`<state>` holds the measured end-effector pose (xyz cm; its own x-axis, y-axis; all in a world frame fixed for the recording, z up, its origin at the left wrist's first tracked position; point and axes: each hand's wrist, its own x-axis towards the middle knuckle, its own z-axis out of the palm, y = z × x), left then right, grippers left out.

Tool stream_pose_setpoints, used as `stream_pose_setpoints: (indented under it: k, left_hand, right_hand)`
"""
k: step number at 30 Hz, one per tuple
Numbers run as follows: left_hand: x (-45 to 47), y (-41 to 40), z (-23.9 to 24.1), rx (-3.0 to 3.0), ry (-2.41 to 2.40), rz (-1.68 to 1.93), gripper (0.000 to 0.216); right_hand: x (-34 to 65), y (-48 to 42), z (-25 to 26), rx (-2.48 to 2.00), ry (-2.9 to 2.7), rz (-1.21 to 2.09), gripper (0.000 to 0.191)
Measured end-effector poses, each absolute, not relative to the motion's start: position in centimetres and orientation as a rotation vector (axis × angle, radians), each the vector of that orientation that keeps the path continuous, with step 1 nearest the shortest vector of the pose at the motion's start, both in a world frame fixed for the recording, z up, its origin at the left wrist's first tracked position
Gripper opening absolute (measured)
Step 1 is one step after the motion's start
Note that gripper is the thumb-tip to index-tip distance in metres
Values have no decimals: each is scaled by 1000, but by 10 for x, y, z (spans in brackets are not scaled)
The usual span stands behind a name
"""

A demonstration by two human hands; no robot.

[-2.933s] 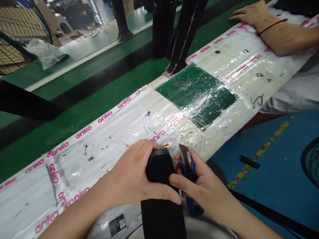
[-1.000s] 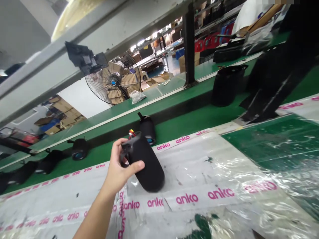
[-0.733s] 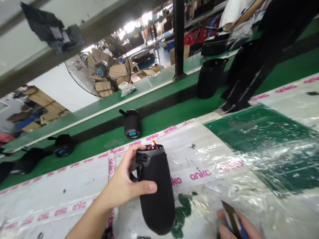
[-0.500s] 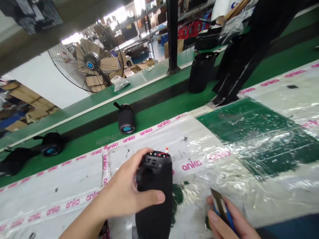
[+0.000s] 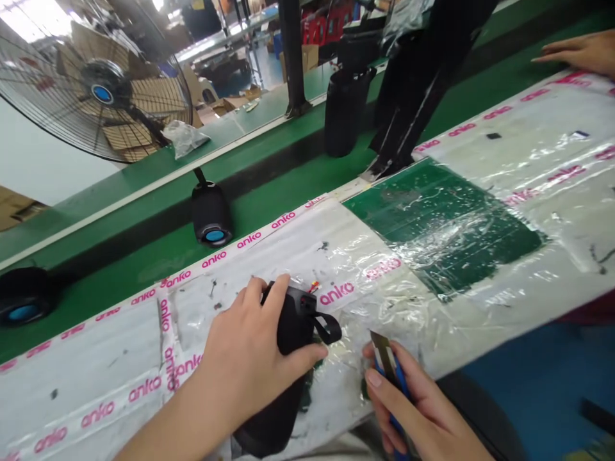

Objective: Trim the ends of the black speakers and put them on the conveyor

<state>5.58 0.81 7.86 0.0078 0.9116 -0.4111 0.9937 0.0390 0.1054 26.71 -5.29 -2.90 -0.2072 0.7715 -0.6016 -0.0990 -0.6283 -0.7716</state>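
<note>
My left hand (image 5: 250,352) is wrapped round a black fabric-covered cylindrical speaker (image 5: 288,320) lying on the plastic-covered table near its front edge. The speaker's far end is open, with red and yellow wires (image 5: 314,287) poking out and a black strap loop (image 5: 329,326) hanging at its right side. My right hand (image 5: 423,410), just right of the speaker, grips a blue-handled utility knife (image 5: 384,358) with its blade pointing up and away.
Two more black speakers (image 5: 210,214) (image 5: 24,298) lie on the green conveyor belt (image 5: 120,256) behind the table. A black bin (image 5: 343,112) and a post stand further back. A big fan (image 5: 96,89) is at top left. Another person's hand (image 5: 576,54) rests at top right.
My left hand picked up a speaker from beside the belt, brought it back and laid it near the table's front edge. The view tilted down. My right hand with the knife came back into sight.
</note>
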Motion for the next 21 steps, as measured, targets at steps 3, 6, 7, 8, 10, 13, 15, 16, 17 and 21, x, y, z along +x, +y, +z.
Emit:
stream_pose_setpoints:
  k: [3,6,7,8,10,13,15,16,17,21]
  left_hand:
    - [33,16,79,1862,1770,-150,86]
    - [7,32,68,1734,1438,94,79]
    - [2,37,63,1699,1346,163,77]
    - [-2,42,56,1673,1281,220,76]
    - [1,48,42,1647,1218,302,81]
    - [21,47,24,1606,1168,417,81]
    - [35,42,18,1546,1149,455,71]
    - [41,39,17,1516,1151,455,67]
    - [46,37,18,1493,1153,447,63]
    - [56,31,39,1577,1247,346,52]
  right_hand:
    - [268,-53,-28,-1457,-814,1892,77]
    - [269,-52,-26,-1465,-762,1885,78]
    - [269,-52,-26,-1468,-728,1885,78]
    - [270,-52,-26,-1461,-691,1889,77]
    - [273,-50,-25,-1396,-595,1918,71]
    - [279,-47,-23,-1193,-424,1997,56]
    - [284,-45,-18,-1121,-355,2024,48]
    - [287,-45,-15,-1125,-351,2021,46]
    - [290,-45,-12,-1148,-365,2008,46]
    - [312,-51,-1,-1344,-670,1906,43]
